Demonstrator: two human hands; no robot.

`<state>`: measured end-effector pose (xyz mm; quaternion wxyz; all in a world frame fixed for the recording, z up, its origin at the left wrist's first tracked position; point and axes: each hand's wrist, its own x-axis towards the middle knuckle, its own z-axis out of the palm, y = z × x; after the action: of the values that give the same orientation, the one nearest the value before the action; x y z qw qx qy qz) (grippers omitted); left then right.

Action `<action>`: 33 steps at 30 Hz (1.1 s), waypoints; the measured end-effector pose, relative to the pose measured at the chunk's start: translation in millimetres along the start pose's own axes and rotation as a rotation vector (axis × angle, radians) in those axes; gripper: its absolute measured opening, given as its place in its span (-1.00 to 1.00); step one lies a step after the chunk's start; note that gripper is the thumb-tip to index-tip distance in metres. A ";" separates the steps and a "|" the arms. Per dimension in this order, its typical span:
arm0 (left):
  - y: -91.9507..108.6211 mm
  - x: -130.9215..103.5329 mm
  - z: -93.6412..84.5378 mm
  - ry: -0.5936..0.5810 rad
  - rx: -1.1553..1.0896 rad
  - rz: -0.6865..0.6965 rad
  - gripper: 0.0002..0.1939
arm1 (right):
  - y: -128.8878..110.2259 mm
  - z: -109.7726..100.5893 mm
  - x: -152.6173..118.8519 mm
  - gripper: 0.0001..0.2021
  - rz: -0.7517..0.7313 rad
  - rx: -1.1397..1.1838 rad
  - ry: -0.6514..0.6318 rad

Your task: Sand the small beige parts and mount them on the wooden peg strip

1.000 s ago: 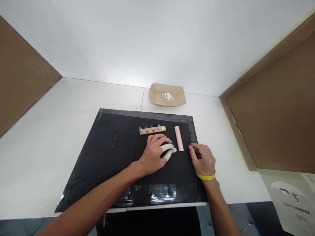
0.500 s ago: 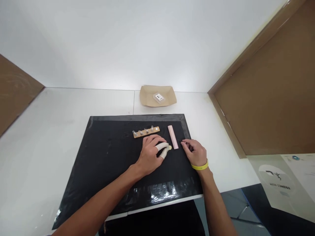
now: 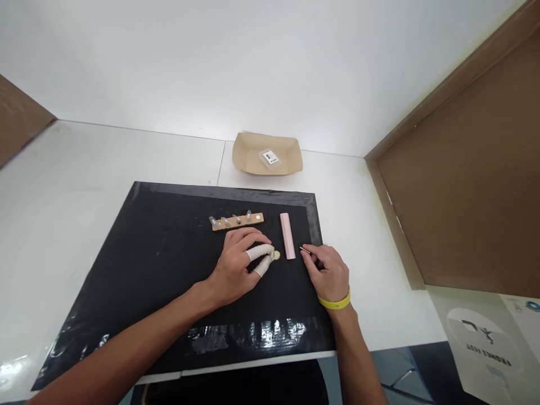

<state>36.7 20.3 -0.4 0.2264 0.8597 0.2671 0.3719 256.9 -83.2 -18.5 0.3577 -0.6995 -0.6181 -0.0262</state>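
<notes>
at the near edge of the black mat (image 3: 236,304), a glossy strip catches the light, and a yellow band (image 3: 335,302) circles the right wrist just above the mat's right side. the right hand (image 3: 333,274) pinches a thin, slender piece (image 3: 304,249) between thumb and forefinger, its tip pointing left; it is too small to name. the left hand (image 3: 238,264), with white covers (image 3: 259,252) on its thumb and forefinger, has those two tips closed on a small pale piece (image 3: 277,255), rounded at the end that shows, low over the middle of the mat; the rest is hidden by the fingertips. between the two hands, and a little beyond them, a pink bar (image 3: 287,236) lies lengthwise on the mat, touching neither. farther up, just past the left hand's knuckles, a tan strip (image 3: 232,223) lies crosswise, bearing four clear tips (image 3: 248,215) and a white dot (image 3: 258,217) near its right end. beyond the mat, on the white table (image 3: 337,185), a brown paper tray (image 3: 247,152) holds a clear labelled case (image 3: 270,158), near the white wall (image 3: 211,67).
</notes>
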 end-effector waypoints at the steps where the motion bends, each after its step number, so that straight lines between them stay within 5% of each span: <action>1: -0.4 0.4 0.1 -0.003 -0.002 -0.005 -0.85 | -0.2 -0.3 0.0 -0.85 -0.003 0.003 -0.003; 12: 1.7 -1.7 -1.6 0.041 -0.020 0.048 -0.82 | -15.4 -3.6 1.4 -0.81 -0.103 0.076 0.123; 16: 5.8 -4.6 -3.9 0.055 -0.019 0.134 -0.80 | -27.7 -1.1 5.7 -0.77 -0.256 0.081 0.057; 21: 5.6 -3.3 -8.2 0.213 0.010 0.096 -0.81 | -41.7 11.5 16.2 -0.85 -0.384 -0.071 -0.020; 27: -1.0 -0.5 -13.4 0.319 0.028 0.047 -0.82 | -40.7 21.9 15.7 -0.85 -0.341 -0.165 -0.105; 33: -6.7 0.5 -11.2 0.343 0.010 0.045 -0.84 | -28.1 -4.0 15.1 -0.71 -0.300 -0.139 -0.043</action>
<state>26.6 27.8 2.9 0.1649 0.7904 0.2842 0.5170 237.3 -73.1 4.8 0.2871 -0.6228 -0.7199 -0.1074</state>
